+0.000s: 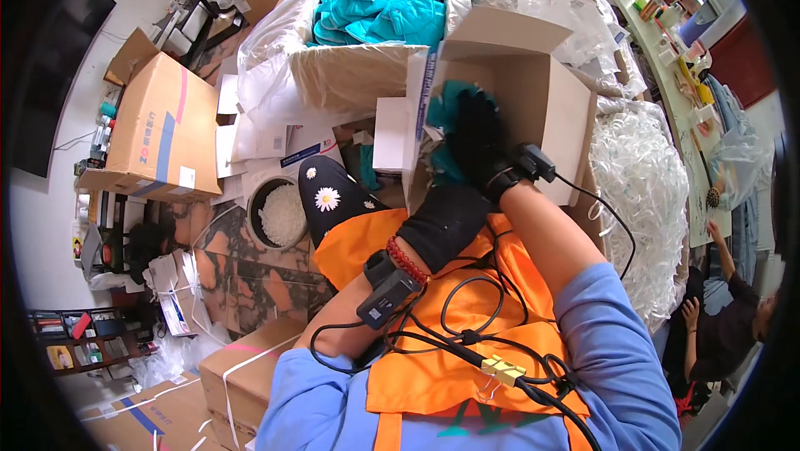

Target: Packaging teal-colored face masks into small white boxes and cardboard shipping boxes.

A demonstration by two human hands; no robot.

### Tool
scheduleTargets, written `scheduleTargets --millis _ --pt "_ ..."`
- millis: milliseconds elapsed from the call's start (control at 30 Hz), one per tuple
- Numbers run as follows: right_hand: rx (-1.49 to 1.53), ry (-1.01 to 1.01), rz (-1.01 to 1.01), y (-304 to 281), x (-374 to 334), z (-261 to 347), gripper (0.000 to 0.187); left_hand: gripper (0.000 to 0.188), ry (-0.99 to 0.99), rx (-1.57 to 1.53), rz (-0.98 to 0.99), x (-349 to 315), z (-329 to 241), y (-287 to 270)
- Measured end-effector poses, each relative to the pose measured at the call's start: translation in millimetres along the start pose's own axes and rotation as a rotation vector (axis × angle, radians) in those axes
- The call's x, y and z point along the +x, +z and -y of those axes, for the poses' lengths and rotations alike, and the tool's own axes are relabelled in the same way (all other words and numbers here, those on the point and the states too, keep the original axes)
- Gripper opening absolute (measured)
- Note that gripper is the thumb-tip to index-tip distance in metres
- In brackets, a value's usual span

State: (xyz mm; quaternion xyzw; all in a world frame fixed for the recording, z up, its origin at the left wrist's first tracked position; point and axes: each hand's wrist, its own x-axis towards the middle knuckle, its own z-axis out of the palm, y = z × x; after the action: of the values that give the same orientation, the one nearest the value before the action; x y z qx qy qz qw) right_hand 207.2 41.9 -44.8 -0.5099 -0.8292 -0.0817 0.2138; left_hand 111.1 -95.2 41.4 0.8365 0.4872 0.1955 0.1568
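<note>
An open cardboard box (554, 113) stands in front of me with its flaps up. Teal fabric pieces (450, 101) lie at its left side. My right hand (479, 147), in a black glove, reaches into the box and lies against these pieces; the dark glove blurs its fingers together, so their grip is unclear. Closer to my body, my left hand (447, 222), also black-gloved, is at the box's near edge, just below more teal fabric. Its fingers are lost in the dark beside the right wrist. A white carton (390, 134) is left of the box.
Behind stands a plastic-lined box (358, 63) heaped with teal pieces (387, 5). White strips (637, 201) fill a container at right. A round pail (252, 209) of white bits and a brown carton (158, 126) stand left. Cables (467, 334) cross my lap; another person (729, 326) sits far right.
</note>
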Motion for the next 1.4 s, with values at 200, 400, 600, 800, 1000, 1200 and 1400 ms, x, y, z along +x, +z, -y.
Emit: scheduleTargets --millis 200,400,600,800,1000,1200,1400 --pt "0.009 0.081 0.341 -59.5 29.3 -31.5 0.025 0.009 0.022 0.055 0.026 -0.7 -0.7 -6.9" --pt "0.177 0.027 0.087 -101.9 22.9 -25.9 0.022 0.01 0.002 0.091 -0.054 3.7 -1.6 -20.7" --pt "0.324 0.02 0.527 -96.8 13.9 -20.3 0.024 0.012 -0.14 0.133 0.171 6.6 3.0 -21.7" --pt "0.609 0.033 0.619 -23.4 -26.7 -39.5 0.032 0.023 -0.116 0.113 0.211 6.8 6.7 -20.5" --pt "0.156 -0.337 0.517 -54.9 -8.2 -23.9 0.026 0.01 -0.049 0.107 0.126 3.1 4.3 -29.9" --pt "0.343 0.004 0.307 -107.1 24.5 -13.7 0.029 0.018 -0.123 0.082 0.152 2.9 12.1 -44.0" --pt "0.797 0.179 0.16 -137.8 31.9 -42.7 0.033 0.037 -0.299 -0.532 -0.46 10.5 27.6 -66.2"
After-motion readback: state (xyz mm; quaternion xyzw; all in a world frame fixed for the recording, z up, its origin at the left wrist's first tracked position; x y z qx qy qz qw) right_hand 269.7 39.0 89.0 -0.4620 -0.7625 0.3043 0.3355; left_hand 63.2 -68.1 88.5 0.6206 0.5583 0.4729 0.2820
